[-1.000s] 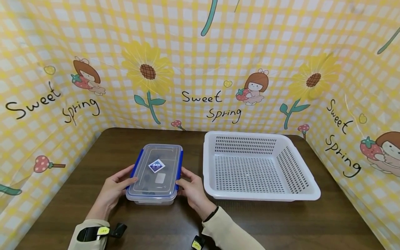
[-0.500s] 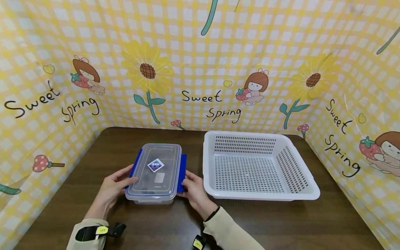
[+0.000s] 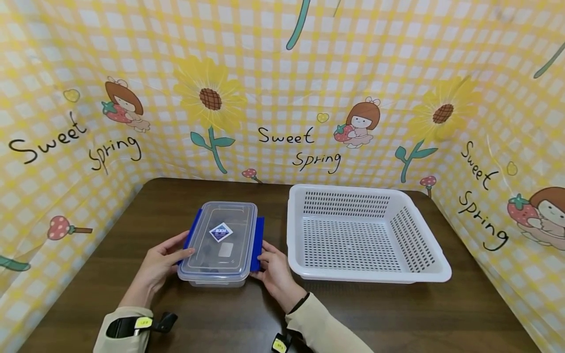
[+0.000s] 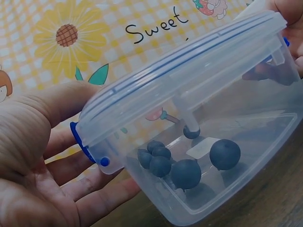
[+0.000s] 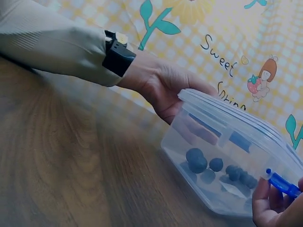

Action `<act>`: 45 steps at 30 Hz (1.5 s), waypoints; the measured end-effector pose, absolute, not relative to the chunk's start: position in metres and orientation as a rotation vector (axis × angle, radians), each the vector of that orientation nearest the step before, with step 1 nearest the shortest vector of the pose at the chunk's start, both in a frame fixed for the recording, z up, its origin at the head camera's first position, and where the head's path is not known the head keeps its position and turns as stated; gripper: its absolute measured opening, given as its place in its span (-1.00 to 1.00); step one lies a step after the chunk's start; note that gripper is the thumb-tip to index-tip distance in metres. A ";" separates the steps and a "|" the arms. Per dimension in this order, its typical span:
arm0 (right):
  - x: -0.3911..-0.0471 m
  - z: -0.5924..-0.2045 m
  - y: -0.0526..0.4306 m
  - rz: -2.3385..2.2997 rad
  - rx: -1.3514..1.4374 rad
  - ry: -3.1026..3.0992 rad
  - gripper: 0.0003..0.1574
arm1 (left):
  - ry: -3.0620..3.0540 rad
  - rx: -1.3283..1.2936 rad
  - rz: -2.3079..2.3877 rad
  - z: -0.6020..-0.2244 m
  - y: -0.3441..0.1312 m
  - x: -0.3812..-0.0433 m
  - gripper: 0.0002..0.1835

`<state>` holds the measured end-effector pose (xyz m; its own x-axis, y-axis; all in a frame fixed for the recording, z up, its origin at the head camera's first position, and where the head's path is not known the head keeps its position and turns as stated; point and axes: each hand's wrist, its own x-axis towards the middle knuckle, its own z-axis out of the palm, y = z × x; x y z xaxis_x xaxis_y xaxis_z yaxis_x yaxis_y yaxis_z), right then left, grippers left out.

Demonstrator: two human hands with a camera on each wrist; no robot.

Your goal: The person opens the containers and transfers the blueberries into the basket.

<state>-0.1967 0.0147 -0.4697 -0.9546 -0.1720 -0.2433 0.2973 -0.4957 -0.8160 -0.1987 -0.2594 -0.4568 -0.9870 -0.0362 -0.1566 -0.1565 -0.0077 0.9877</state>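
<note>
A clear plastic food container (image 3: 219, 242) with a lid and blue side latches sits in front of me, a blue-and-white label on its lid. Through its walls show several dark round balls (image 4: 225, 154), some bunched together; their kind is unclear. My left hand (image 3: 156, 267) grips the container's left side, thumb on the lid edge, fingers around the left blue latch (image 4: 83, 144). On the other side the right latch (image 3: 258, 244) is swung outward. My right hand (image 3: 278, 274) holds that latch near its front end, with fingertips by the container wall.
To the right stands a white perforated plastic basket (image 3: 353, 245), close to my right hand. Both rest on a dark wooden table (image 3: 212, 323). A yellow checked cloth (image 3: 282, 73) rises behind and at both sides.
The right blue latch has swung out from the container's side, and my right hand has shifted slightly outward with it. My left hand keeps its hold; the container stays in place.
</note>
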 end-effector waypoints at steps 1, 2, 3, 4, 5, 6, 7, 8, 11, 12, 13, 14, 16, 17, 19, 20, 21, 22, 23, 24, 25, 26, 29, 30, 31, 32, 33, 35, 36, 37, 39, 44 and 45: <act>-0.196 -0.470 0.014 -2.501 0.195 1.400 -0.19 | 2.159 -0.212 2.150 -0.457 -0.259 -0.199 -0.39; -0.196 -0.469 0.013 -2.507 0.200 1.400 -0.20 | 2.166 -0.215 2.139 -0.457 -0.259 -0.200 -0.37; -0.195 -0.469 0.012 -2.513 0.203 1.401 -0.20 | 2.171 -0.220 2.129 -0.457 -0.259 -0.200 -0.35; -0.195 -0.468 0.012 -2.516 0.205 1.405 -0.21 | 2.176 -0.225 2.120 -0.457 -0.259 -0.201 -0.34; -0.195 -0.468 0.011 -2.518 0.198 1.414 -0.21 | 2.180 -0.229 2.110 -0.457 -0.259 -0.201 -0.33; -0.194 -0.468 0.011 -2.518 0.191 1.423 -0.21 | 2.185 -0.231 2.100 -0.457 -0.259 -0.201 -0.32; -0.194 -0.468 0.011 -2.519 0.186 1.434 -0.21 | 2.191 -0.234 2.090 -0.457 -0.259 -0.202 -0.31; -0.194 -0.468 0.011 -2.522 0.185 1.439 -0.21 | 2.194 -0.235 2.085 -0.457 -0.258 -0.202 -0.30; -0.195 -0.467 0.011 -2.523 0.176 1.448 -0.20 | 2.200 -0.228 2.082 -0.456 -0.258 -0.202 -0.29; -0.195 -0.467 0.011 -2.524 0.177 1.446 -0.20 | 2.201 -0.225 2.084 -0.456 -0.259 -0.202 -0.30; -0.196 -0.466 0.011 -2.526 0.177 1.443 -0.20 | 2.197 -0.223 2.089 -0.456 -0.259 -0.202 -0.31; -0.196 -0.466 0.011 -2.528 0.176 1.437 -0.20 | 2.191 -0.219 2.099 -0.456 -0.259 -0.202 -0.33; -0.196 -0.466 0.011 -2.529 0.166 1.431 -0.19 | 2.169 -0.218 2.123 -0.456 -0.260 -0.202 -0.42; -0.196 -0.465 0.011 -2.530 0.155 1.432 -0.19 | 2.157 -0.217 2.137 -0.456 -0.261 -0.201 -0.48; -0.195 -0.464 0.010 -2.534 0.146 1.430 -0.18 | 2.130 -0.211 2.169 -0.456 -0.262 -0.200 -0.59; -0.194 -0.463 0.010 -2.536 0.138 1.432 -0.17 | 2.117 -0.206 2.184 -0.457 -0.262 -0.200 -0.63; -0.194 -0.463 0.010 -2.538 0.126 1.438 -0.16 | 2.105 -0.201 2.195 -0.457 -0.263 -0.199 -0.66; -0.193 -0.462 0.009 -2.540 0.114 1.447 -0.14 | 2.092 -0.196 2.211 -0.458 -0.263 -0.199 -0.67; -0.192 -0.461 0.009 -2.539 0.103 1.462 -0.12 | 2.084 -0.190 2.220 -0.458 -0.264 -0.199 -0.67; -0.192 -0.461 0.009 -2.536 0.096 1.484 -0.09 | 2.074 -0.184 2.229 -0.459 -0.264 -0.198 -0.67; -0.192 -0.461 0.008 -2.535 0.080 1.511 -0.07 | 2.067 -0.180 2.235 -0.459 -0.264 -0.198 -0.66; -0.191 -0.460 0.008 -2.536 0.063 1.534 -0.05 | 2.060 -0.176 2.242 -0.459 -0.264 -0.198 -0.66; -0.190 -0.460 0.006 -2.531 0.022 1.621 -0.02 | 2.046 -0.167 2.255 -0.460 -0.265 -0.198 -0.65; -0.190 -0.459 0.005 -2.532 0.013 1.654 -0.01 | 2.044 -0.166 2.254 -0.461 -0.265 -0.198 -0.65; -0.189 -0.459 0.004 -2.533 0.008 1.683 -0.01 | 2.045 -0.166 2.252 -0.461 -0.265 -0.198 -0.65; -0.188 -0.459 0.004 -2.529 0.009 1.708 0.00 | 2.049 -0.164 2.247 -0.461 -0.265 -0.198 -0.64; -0.188 -0.458 0.003 -2.525 0.013 1.732 0.00 | 2.052 -0.166 2.243 -0.461 -0.265 -0.198 -0.64; -0.187 -0.458 0.003 -2.522 0.017 1.766 -0.01 | 2.060 -0.164 2.229 -0.461 -0.266 -0.198 -0.63; -0.187 -0.458 0.002 -2.524 0.022 1.777 -0.02 | 2.060 -0.166 2.227 -0.461 -0.266 -0.198 -0.62; -0.187 -0.458 0.002 -2.531 0.022 1.772 -0.04 | 2.064 -0.164 2.223 -0.461 -0.266 -0.198 -0.62; -0.186 -0.458 0.002 -2.556 0.010 1.749 -0.07 | 2.068 -0.159 2.217 -0.460 -0.266 -0.198 -0.61; -0.187 -0.461 -0.002 -2.624 -0.003 1.674 -0.10 | 2.076 -0.152 2.215 -0.460 -0.265 -0.197 -0.61; -0.187 -0.461 -0.002 -2.631 0.003 1.656 -0.09 | 2.078 -0.150 2.214 -0.460 -0.265 -0.197 -0.60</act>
